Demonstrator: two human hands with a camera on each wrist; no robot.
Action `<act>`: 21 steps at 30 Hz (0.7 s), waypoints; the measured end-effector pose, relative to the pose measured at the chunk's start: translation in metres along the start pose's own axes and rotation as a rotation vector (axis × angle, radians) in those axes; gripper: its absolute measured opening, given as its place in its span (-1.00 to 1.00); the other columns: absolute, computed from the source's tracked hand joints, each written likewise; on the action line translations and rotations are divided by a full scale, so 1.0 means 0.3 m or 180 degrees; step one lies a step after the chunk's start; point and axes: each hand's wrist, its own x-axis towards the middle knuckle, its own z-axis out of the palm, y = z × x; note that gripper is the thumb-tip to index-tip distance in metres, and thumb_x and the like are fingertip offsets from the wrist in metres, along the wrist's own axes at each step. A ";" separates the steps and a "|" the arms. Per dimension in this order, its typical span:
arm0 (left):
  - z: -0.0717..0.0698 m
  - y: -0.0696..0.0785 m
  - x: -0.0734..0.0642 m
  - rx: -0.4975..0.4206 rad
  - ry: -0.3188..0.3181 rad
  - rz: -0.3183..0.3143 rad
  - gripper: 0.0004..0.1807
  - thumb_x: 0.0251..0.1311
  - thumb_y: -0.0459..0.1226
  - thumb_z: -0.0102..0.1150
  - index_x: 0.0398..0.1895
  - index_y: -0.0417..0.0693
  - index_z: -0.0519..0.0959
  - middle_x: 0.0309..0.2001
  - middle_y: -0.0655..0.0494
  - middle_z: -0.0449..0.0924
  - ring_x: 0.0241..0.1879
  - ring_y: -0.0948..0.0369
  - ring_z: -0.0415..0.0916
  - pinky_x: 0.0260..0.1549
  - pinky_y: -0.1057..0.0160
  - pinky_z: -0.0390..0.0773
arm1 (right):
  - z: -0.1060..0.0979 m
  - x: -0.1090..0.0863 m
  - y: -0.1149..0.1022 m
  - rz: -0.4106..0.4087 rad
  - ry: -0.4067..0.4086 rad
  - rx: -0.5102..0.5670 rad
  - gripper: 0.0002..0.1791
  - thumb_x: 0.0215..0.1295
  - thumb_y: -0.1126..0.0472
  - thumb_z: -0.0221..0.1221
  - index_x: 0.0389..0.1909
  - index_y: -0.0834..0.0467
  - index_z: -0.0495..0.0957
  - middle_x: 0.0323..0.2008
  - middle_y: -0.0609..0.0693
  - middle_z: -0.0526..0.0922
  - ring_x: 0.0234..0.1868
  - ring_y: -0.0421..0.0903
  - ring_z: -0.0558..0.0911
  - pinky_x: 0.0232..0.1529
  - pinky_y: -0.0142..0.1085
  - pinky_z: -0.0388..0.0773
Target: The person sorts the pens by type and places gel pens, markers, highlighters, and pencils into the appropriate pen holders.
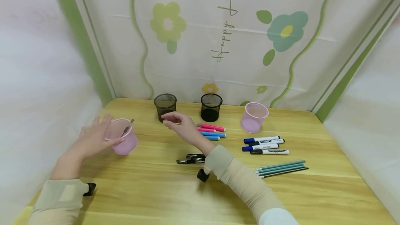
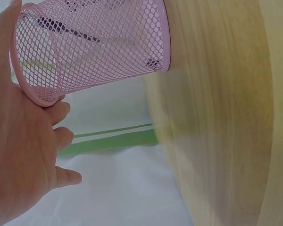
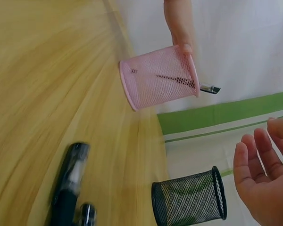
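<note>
At the left of the table, my left hand holds a pink mesh pen cup by its rim, the thumb on the near side. In the left wrist view, the hand lies along the rim of this cup. A black pen with a clear end stands tilted inside and pokes out above the rim. My right hand hovers over the middle of the table with loosely bent fingers and nothing in them. Several black pens lie below the right wrist.
Two black mesh cups and another pink cup stand along the back. Pink and blue markers lie in front of them. Farther right are white whiteboard markers and teal pencils. A printed curtain hangs behind.
</note>
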 end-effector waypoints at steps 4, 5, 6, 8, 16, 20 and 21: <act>0.000 0.003 -0.003 -0.0018 -0.0014 -0.0027 0.27 0.29 0.30 0.18 0.63 -0.32 -0.28 0.58 -0.44 -0.28 0.52 -0.38 -0.60 0.16 -0.66 -0.48 | -0.033 -0.022 0.018 0.0118 -0.0022 -0.0041 -0.68 0.53 0.15 0.19 0.18 0.15 0.63 0.03 0.10 0.69 0.01 0.02 0.67 0.07 -0.18 0.63; -0.001 0.005 -0.003 -0.0020 -0.0014 -0.0034 0.27 0.29 0.31 0.18 0.64 -0.32 -0.27 0.59 -0.44 -0.27 0.52 -0.38 -0.59 0.16 -0.66 -0.47 | -0.042 -0.027 0.024 0.0146 -0.0016 -0.0050 -0.69 0.53 0.15 0.19 0.18 0.16 0.63 0.03 0.11 0.70 0.01 0.03 0.67 0.09 -0.14 0.63; -0.002 0.007 -0.004 -0.0018 -0.0015 -0.0043 0.27 0.28 0.31 0.18 0.64 -0.32 -0.26 0.59 -0.43 -0.27 0.52 -0.38 -0.58 0.16 -0.66 -0.47 | -0.050 -0.031 0.030 0.0171 -0.0008 -0.0057 -0.69 0.53 0.15 0.19 0.18 0.16 0.63 0.02 0.12 0.70 0.00 0.04 0.67 0.10 -0.10 0.62; -0.002 0.007 -0.002 0.0001 -0.0014 -0.0044 0.27 0.28 0.31 0.18 0.63 -0.33 -0.26 0.59 -0.43 -0.27 0.52 -0.38 -0.58 0.16 -0.67 -0.46 | -0.069 -0.041 0.042 0.0201 -0.0005 -0.0061 -0.69 0.53 0.16 0.18 0.18 0.18 0.63 0.02 0.14 0.69 0.01 0.09 0.67 0.12 0.00 0.60; -0.001 0.003 0.000 0.0074 -0.0005 -0.0046 0.26 0.28 0.32 0.17 0.63 -0.34 -0.23 0.59 -0.43 -0.26 0.53 -0.37 -0.58 0.17 -0.66 -0.45 | -0.140 -0.068 0.064 0.0068 -0.0025 -0.0037 -0.70 0.51 0.25 0.19 0.16 0.25 0.63 -0.03 0.23 0.68 0.01 0.32 0.62 0.10 0.22 0.54; 0.000 0.002 -0.001 0.0058 0.0010 -0.0035 0.25 0.29 0.30 0.18 0.63 -0.34 -0.23 0.58 -0.44 -0.25 0.52 -0.39 -0.56 0.17 -0.66 -0.46 | -0.171 -0.077 0.065 0.0046 -0.0033 -0.0052 -0.70 0.51 0.26 0.19 0.17 0.26 0.62 -0.03 0.26 0.67 0.00 0.30 0.64 0.07 0.25 0.54; 0.000 0.001 -0.002 0.0058 0.0014 -0.0035 0.25 0.29 0.30 0.18 0.63 -0.34 -0.23 0.58 -0.45 -0.25 0.52 -0.40 -0.55 0.17 -0.66 -0.46 | -0.177 -0.080 0.066 0.0049 -0.0045 -0.0060 -0.70 0.51 0.26 0.19 0.17 0.26 0.62 -0.03 0.26 0.67 -0.01 0.27 0.65 0.07 0.23 0.55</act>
